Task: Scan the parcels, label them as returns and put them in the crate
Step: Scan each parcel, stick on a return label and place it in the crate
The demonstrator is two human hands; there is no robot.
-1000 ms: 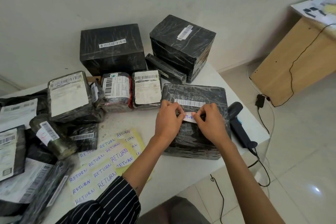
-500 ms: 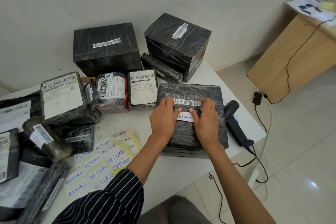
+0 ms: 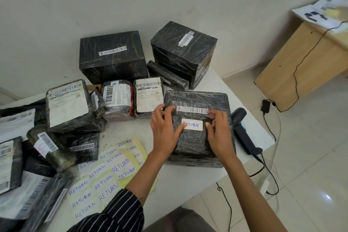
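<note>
Parcel (image 3: 195, 147) lies flat at near right corner of surface (image 3: 188, 181), RETURN label (image 3: 194, 124) stuck below its barcode. Left hand (image 3: 165, 133): fingers spread, thumb pressing label's left end. Right hand (image 3: 220, 133): fingers bent beside right end, gripping nothing. Risk: wrinkled wrap, label edges may lift.

black wrapped parcel (image 3: 197, 149) | flat on table | white RETURN label (image 3: 194, 124) stuck on top

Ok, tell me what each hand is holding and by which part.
Nothing is gripped. The left hand presses the left end of the RETURN label onto the parcel; the right hand rests on the parcel beside it.
</note>
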